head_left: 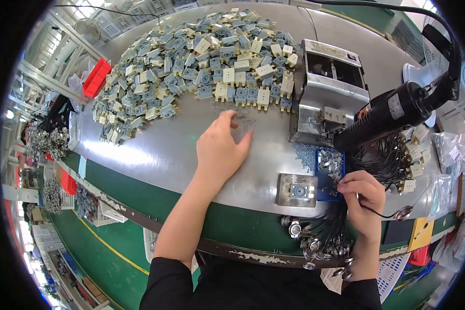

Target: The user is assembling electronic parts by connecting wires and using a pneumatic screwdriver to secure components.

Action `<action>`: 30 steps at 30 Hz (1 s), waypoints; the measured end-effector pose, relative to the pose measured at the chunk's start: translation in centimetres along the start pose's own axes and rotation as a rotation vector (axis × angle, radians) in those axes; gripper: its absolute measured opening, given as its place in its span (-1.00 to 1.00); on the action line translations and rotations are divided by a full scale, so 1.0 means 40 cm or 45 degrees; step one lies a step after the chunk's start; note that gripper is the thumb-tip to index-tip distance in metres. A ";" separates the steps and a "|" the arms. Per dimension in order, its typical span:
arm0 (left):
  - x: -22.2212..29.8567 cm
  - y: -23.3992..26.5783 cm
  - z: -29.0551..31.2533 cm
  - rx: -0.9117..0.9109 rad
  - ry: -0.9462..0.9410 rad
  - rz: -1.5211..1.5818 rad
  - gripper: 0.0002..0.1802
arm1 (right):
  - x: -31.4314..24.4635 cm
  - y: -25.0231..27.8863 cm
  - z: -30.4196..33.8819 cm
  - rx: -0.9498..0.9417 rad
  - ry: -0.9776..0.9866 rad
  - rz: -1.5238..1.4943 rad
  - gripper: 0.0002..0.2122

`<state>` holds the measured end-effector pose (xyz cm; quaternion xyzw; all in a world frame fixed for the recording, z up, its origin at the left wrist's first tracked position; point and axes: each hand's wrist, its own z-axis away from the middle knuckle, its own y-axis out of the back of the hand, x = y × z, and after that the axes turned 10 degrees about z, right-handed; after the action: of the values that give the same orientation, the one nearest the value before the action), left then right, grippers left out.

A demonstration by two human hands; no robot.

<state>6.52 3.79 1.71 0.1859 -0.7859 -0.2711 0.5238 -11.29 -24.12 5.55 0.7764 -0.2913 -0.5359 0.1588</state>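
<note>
My left hand [219, 147] hovers over the steel tabletop, thumb and forefinger apart with nothing between them. Just beyond its fingertips lie small thin metal bits [237, 114], too fine to make out. Over the right edge of a blue tray [325, 192] of small metal parts, my right hand [366, 196] pinches a black cable [373, 210]. A round shiny metal piece [403, 213] hangs from that cable; what sits at the fingertips is partly hidden. Left of the tray, a square metal fixture [283, 199] holds a grey block with a round centre [299, 190].
A big heap of grey and cream blocks [217, 57] covers the back. A metal feeder machine [320, 93] and a black electric screwdriver [390, 111] stand right of centre. Black cables with round metal ends [311, 243] hang over the front edge. A red bin [96, 77] stands left.
</note>
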 end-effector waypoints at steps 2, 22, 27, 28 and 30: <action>-0.005 0.002 -0.022 -0.053 0.082 -0.068 -0.44 | -0.006 -0.003 0.003 -0.003 -0.028 0.038 -0.84; 0.114 -0.037 0.123 -0.631 -0.202 0.971 -0.76 | -0.033 -0.022 -0.005 -0.088 -0.175 -0.833 -0.62; 0.109 -0.079 0.144 -0.653 -0.276 0.920 -0.76 | -0.009 -0.020 0.009 -0.056 -0.267 -0.833 -0.62; 0.107 -0.081 0.143 -0.654 -0.298 0.886 -0.76 | -0.003 -0.022 0.011 -0.048 -0.311 -0.920 -0.64; 0.106 -0.080 0.145 -0.654 -0.315 0.850 -0.75 | 0.004 -0.025 0.016 -0.036 -0.397 -1.095 -0.65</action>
<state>-0.42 0.17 1.02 -0.2484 -0.7668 -0.2936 0.5140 -11.55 -23.39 4.64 0.7345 0.0445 -0.6676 -0.1133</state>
